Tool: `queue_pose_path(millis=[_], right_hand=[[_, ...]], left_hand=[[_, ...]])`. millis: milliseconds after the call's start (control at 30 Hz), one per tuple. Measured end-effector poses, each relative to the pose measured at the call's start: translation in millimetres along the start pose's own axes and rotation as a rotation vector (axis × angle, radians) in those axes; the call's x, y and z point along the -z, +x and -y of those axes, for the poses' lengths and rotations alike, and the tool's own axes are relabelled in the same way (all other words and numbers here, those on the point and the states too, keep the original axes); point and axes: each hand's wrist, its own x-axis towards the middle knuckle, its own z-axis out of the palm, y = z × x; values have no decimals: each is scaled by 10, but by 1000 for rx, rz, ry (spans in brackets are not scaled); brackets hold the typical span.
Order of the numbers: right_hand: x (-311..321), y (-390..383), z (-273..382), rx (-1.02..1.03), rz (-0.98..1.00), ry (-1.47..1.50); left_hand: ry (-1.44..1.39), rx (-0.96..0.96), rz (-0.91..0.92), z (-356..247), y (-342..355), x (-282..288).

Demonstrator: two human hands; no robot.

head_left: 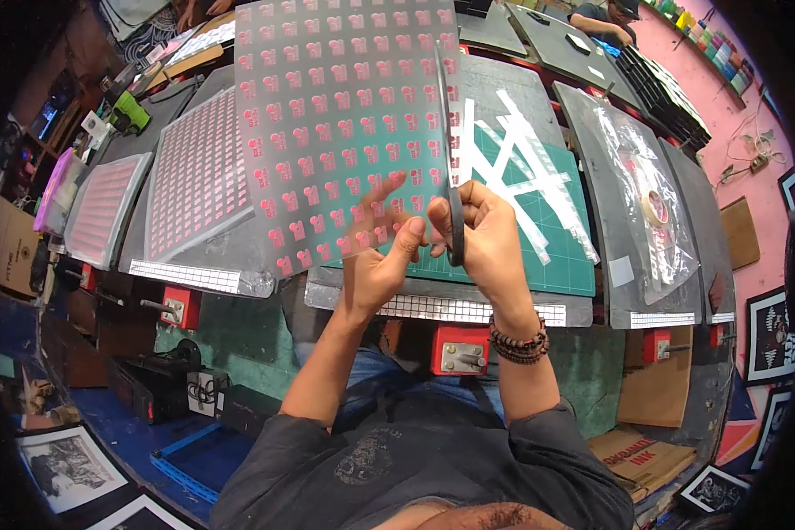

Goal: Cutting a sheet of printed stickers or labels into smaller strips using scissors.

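Note:
A translucent film sheet (pixel 327 110), covered with rows of small red prints, is held up in front of me. My left hand (pixel 380 269) is closed on its lower edge, thumb in front and fingers showing through from behind. Black-handled scissors (pixel 456 225) are in my right hand (pixel 493 243), with fingers at the handles. The long blade points away from me, upright in view along the sheet's right side, where a narrow printed margin shows beyond it. Beneath lies a green cutting mat (pixel 552 269) with several cut white strips (pixel 512 177) crossing one another.
More printed sheets lie in a stack (pixel 199 168) on the board at left, with another bundle (pixel 106 208) beyond. On the right board, a tape roll (pixel 654 208) rests on clear plastic (pixel 632 150). Red clamps (pixel 459 350) line the front edge. Another person (pixel 605 22) works at far right.

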Motion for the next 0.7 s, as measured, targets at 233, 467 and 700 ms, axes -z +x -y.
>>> queue_pose_path(millis=[233,467,700], right_hand=[[40,46,-13,-7,9,-63],[1,59,-21,-15,7,-28],[21,97,-39,-13,-9,-65]], left_hand=[[-53,7,18,-36,-2,-44],[-16,0,22,-8,0,-12],[-32,27,15,-29,2,-22]])
